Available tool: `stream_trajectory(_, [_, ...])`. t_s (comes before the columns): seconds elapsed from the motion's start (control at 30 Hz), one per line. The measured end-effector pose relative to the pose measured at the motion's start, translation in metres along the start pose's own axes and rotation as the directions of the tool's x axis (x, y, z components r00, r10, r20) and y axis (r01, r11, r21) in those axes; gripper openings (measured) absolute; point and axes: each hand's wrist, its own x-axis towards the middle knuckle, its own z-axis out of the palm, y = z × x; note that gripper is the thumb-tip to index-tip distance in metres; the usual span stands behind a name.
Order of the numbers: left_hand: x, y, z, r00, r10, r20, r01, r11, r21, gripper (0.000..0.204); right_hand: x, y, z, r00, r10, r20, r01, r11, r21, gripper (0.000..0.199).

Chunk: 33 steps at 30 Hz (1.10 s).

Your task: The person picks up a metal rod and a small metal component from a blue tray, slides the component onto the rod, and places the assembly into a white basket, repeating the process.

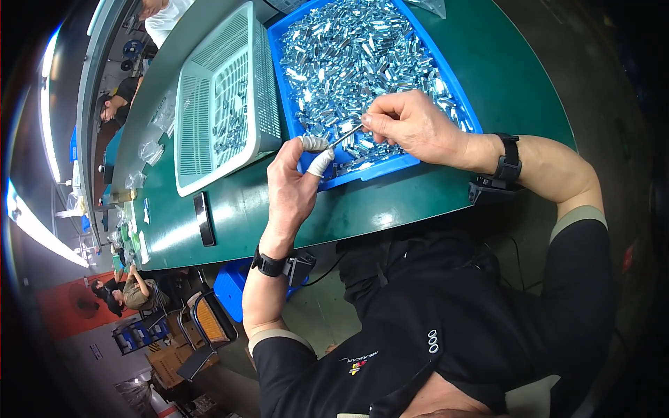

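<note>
Above the near edge of a blue tray point(390, 166), both of my hands meet at a thin metal rod point(346, 136). My right hand point(421, 132) pinches its upper end between thumb and forefinger. White wrappings cover the thumb and forefinger of my left hand point(291, 184), which close around the rod's lower end. Whether a small part also sits between those fingertips is hidden. Heaped in the tray are many small shiny metal parts point(355, 59), all alike in silver colour.
Left of the tray stands a pale green slotted basket point(268, 111) with some metal parts point(230, 125). A dark phone-like slab point(203, 219) lies on the green table point(244, 226). Clear plastic bags point(150, 151) lie farther left. A blue stool point(233, 289) is below the table; other people sit beyond.
</note>
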Motion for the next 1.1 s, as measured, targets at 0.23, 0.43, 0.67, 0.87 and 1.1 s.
stream_trajectory(0.23, [0.009,0.015,0.005,0.96,0.278,0.016,-0.278,0.95,0.142,0.017,-0.002,-0.007,0.001,1.0,0.008,0.019,-0.008,1.0,-0.009,0.036])
stream_trajectory(0.43, [0.009,0.014,0.009,0.956,0.29,-0.041,-0.285,0.953,0.1,0.018,-0.002,-0.012,-0.001,0.995,0.071,0.067,-0.071,0.997,0.011,0.042])
stream_trajectory(0.67, [0.005,0.01,0.013,0.957,0.282,-0.063,-0.279,0.958,0.06,0.018,0.0,-0.01,-0.003,0.985,0.138,0.105,-0.14,0.99,0.017,0.045])
stream_trajectory(0.87, [0.003,0.007,0.013,0.963,0.244,-0.11,-0.245,0.97,0.009,0.018,0.002,-0.005,-0.002,0.979,0.097,0.177,-0.102,0.995,0.019,0.037])
stream_trajectory(1.1, [0.006,0.014,0.023,0.95,0.299,-0.094,-0.299,0.954,0.009,0.019,0.0,0.0,0.002,0.983,0.016,0.183,-0.01,0.999,-0.031,0.026])
